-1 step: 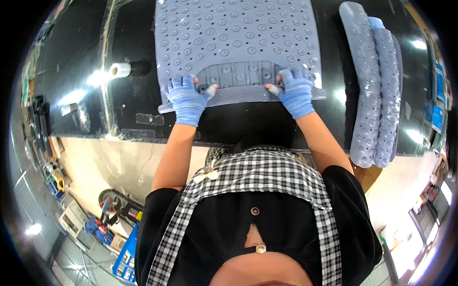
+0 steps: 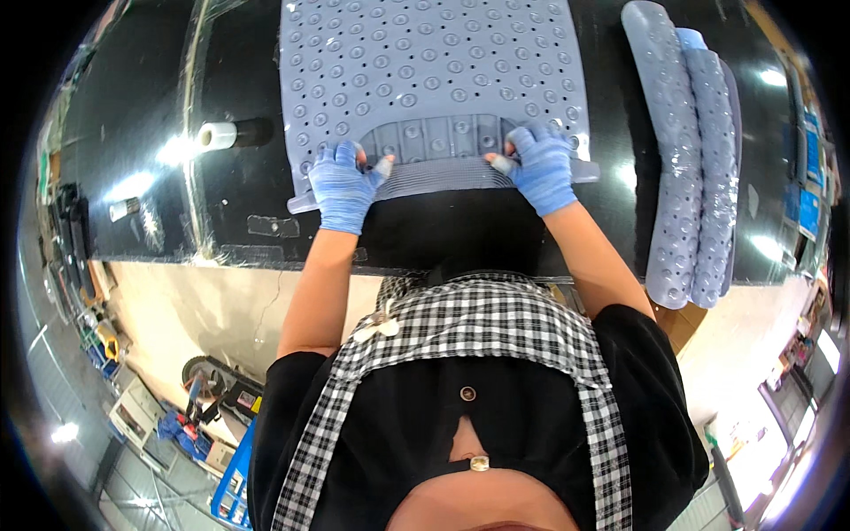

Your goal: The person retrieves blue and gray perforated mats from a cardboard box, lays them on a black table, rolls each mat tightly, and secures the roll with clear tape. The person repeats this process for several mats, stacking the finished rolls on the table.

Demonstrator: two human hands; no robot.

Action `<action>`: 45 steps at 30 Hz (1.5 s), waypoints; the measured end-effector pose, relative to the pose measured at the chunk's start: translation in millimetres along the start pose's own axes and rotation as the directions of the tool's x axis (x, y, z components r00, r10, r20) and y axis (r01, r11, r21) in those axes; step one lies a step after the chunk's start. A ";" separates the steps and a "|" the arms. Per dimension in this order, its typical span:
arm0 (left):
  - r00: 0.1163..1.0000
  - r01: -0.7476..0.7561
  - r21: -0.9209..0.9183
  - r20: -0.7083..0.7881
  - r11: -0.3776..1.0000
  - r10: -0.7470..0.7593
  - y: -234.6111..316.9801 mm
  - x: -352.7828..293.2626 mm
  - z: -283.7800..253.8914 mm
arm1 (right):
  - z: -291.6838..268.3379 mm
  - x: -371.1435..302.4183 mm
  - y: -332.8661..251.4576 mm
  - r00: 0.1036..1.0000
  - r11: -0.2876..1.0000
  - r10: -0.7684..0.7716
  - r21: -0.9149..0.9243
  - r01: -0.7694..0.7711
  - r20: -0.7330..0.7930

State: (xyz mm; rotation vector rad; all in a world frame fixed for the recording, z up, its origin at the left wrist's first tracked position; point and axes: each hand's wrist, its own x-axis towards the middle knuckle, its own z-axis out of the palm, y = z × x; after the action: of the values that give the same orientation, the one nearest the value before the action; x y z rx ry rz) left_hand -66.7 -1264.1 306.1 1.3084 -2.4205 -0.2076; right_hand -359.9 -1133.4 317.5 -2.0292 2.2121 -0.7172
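Observation:
A grey-blue bath mat (image 2: 421, 66) with round suction cups lies across the black table, its near end folded over into a ribbed edge. My left hand (image 2: 346, 184), in a blue fingertipless glove, grips the left part of this fold. Its fingers reach onto the mat and the thumb points inward. On the right part of the same fold, my right hand (image 2: 538, 168), gloved alike, holds the edge with its thumb turned toward the middle. Between the two thumbs, a curved stretch of the folded end stays visible.
Rolled mats (image 2: 677, 168) in clear wrap lie along the table's right side. A small white roll (image 2: 218, 135) rests to the left of the mat, with a clear short roll (image 2: 124, 209) farther left. The black table (image 2: 443, 230) ends just before my apron (image 2: 478, 310).
The whole view has shifted slightly, so mat, rolls and table sit a little farther left. Both hands keep their hold on the folded edge.

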 end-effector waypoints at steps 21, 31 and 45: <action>0.955 0.159 0.036 0.246 0.987 -0.163 0.2 91.5 8.0 | -4.5 90.3 12.4 0.904 0.946 0.316 -0.028 -0.322 0.289; 0.947 -0.316 0.056 -0.041 0.947 0.319 9.1 46.3 15.2 | 2.8 88.6 22.6 0.979 0.979 0.196 -0.073 -0.192 0.060; 0.911 -0.411 0.043 -0.026 0.911 0.412 42.2 162.1 37.0 | 23.5 171.4 37.3 0.963 0.969 0.216 -0.087 -0.232 -0.164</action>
State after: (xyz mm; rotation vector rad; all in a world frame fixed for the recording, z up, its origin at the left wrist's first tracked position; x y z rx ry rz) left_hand -194.2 -1377.1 326.9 0.7750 -2.6107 -0.0238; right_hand -409.5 -1302.9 328.4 -1.7773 2.5648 -0.7703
